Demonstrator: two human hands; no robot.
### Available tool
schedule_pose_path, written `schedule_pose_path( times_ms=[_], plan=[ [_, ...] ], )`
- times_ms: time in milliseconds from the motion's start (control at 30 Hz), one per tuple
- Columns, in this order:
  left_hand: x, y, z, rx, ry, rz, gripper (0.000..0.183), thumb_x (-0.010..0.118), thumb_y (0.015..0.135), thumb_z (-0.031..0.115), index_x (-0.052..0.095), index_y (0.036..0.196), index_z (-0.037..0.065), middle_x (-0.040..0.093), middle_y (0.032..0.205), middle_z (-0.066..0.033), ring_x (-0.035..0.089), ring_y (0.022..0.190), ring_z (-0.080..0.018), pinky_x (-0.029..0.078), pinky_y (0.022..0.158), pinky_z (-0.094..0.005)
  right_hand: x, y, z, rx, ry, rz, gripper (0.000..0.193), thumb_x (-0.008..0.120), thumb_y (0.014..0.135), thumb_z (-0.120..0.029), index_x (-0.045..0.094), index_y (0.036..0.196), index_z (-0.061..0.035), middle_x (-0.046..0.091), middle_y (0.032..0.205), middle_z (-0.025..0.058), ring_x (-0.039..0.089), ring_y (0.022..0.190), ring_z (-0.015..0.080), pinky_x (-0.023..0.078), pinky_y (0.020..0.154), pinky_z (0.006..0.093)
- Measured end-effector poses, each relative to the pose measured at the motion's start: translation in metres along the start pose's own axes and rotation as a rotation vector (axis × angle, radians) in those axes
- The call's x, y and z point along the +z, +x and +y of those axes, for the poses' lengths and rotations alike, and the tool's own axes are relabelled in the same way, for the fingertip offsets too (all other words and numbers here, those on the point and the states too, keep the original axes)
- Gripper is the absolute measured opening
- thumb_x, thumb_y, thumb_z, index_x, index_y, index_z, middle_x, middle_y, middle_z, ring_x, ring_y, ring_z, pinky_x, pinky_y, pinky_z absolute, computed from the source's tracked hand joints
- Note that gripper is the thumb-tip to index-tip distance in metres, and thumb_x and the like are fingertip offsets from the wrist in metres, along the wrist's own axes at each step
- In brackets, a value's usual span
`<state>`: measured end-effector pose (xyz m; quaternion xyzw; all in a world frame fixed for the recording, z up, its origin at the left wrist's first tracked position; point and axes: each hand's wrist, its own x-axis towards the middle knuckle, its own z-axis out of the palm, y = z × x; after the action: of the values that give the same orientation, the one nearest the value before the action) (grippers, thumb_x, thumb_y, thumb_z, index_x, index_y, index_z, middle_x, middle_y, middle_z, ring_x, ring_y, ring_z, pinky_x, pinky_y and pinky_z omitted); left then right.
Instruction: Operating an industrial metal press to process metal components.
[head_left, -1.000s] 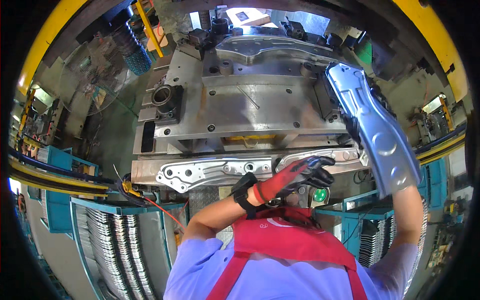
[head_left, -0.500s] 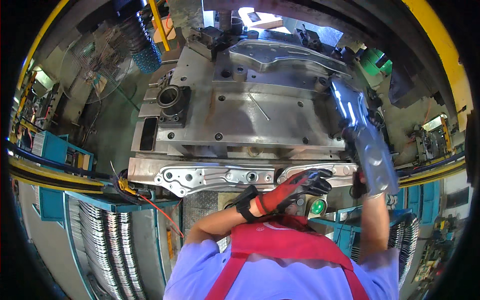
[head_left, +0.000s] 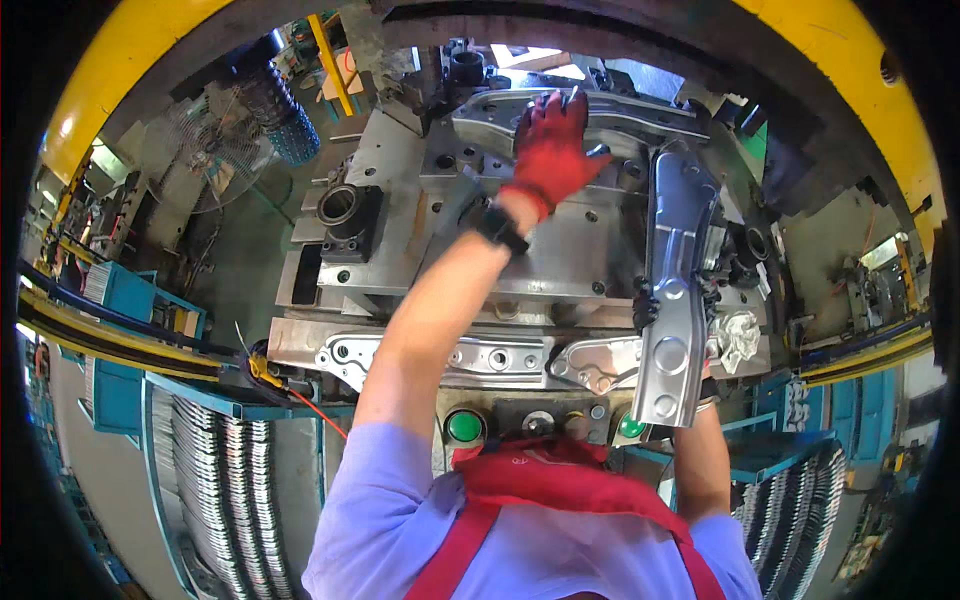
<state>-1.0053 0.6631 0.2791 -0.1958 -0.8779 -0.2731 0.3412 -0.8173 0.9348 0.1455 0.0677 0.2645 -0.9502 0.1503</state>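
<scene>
My left hand (head_left: 553, 148), in a red glove with dark fingertips, stretches far over the press die (head_left: 420, 225). Its fingers are extended above the long stamped metal part (head_left: 640, 115) that sits at the back of the die; whether they touch it I cannot tell. On the right, my right hand (head_left: 647, 302) grips another stamped metal part (head_left: 672, 270), its dark gloved fingers wrapped around the edges and the palm hidden beneath. That part stands lengthwise, its near end over the front ledge. Two more stamped parts, a left one (head_left: 500, 357) and a right one (head_left: 597, 362), lie along the ledge.
A round guide bushing (head_left: 340, 205) rises at the die's left. Green buttons (head_left: 464, 427) sit on the panel before my body. Racks of stacked metal parts (head_left: 215, 460) flank me. A crumpled plastic wrap (head_left: 738, 338) lies at right; the yellow press frame (head_left: 830, 45) arches overhead.
My left hand has moved from the front ledge forward to the part at the back of the die. My right hand has shifted the held metal part slightly left and nearer, turning it straighter.
</scene>
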Motion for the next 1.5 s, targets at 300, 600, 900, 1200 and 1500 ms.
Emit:
schedule_pose_path(
  times_ms=[300,600,900,1200,1500],
  plan=[
    [0.069,0.104,-0.058,-0.09,0.059,-0.621,0.101,0.073,0.051,0.058,0.036,0.135,0.015,0.031,0.138,-0.0233,0.023,0.129,-0.0453,0.013,0.106,-0.056,-0.018,0.018,0.017,0.009,0.051,-0.031,0.048,0.051,0.084,-0.016,0.038,0.126,0.0048,0.049,0.115,0.0221,0.054,0.101,0.0309,0.046,0.086,0.0394],
    [0.071,0.1,-0.058,-0.035,0.119,-0.573,0.081,0.071,0.05,0.058,0.056,0.116,0.014,0.049,0.118,-0.0193,0.043,0.114,-0.0383,0.034,0.096,-0.0467,-0.021,-0.004,0.012,0.019,0.047,-0.067,0.048,0.054,0.081,-0.014,0.041,0.124,0.0031,0.053,0.11,0.0197,0.057,0.095,0.029,0.048,0.081,0.0377],
    [-0.004,0.098,-0.044,0.184,0.146,-0.397,0.078,0.069,0.057,0.051,0.053,0.119,0.008,0.055,0.114,-0.0182,0.049,0.109,-0.0335,0.036,0.095,-0.0414,0.025,-0.091,-0.015,0.078,-0.577,0.043,0.06,0.065,0.07,-0.006,0.042,0.125,0.001,0.057,0.104,0.0147,0.059,0.089,0.0235,0.05,0.077,0.0357],
    [-0.127,-0.053,-0.003,0.136,0.236,-0.146,0.087,0.076,0.049,0.048,0.049,0.121,0.009,0.051,0.11,-0.0178,0.047,0.101,-0.0363,0.033,0.092,-0.0454,-0.008,-0.143,-0.026,-0.16,-1.974,-0.158,0.102,0.078,0.052,-0.033,0.029,0.137,-0.0065,0.041,0.127,0.0198,0.04,0.115,0.0374,0.029,0.1,0.046],
    [-0.221,-0.174,0.028,-0.308,-0.26,-0.2,0.098,0.084,0.05,0.033,0.037,0.135,0.018,0.038,0.133,-0.0186,0.025,0.129,-0.0368,0.025,0.104,-0.0467,-0.079,-0.069,-0.037,-0.085,-2.455,-0.3,0.108,0.077,0.045,-0.034,0.028,0.139,-0.014,0.043,0.12,0.0172,0.039,0.111,0.0364,0.029,0.096,0.0474]
  ],
)
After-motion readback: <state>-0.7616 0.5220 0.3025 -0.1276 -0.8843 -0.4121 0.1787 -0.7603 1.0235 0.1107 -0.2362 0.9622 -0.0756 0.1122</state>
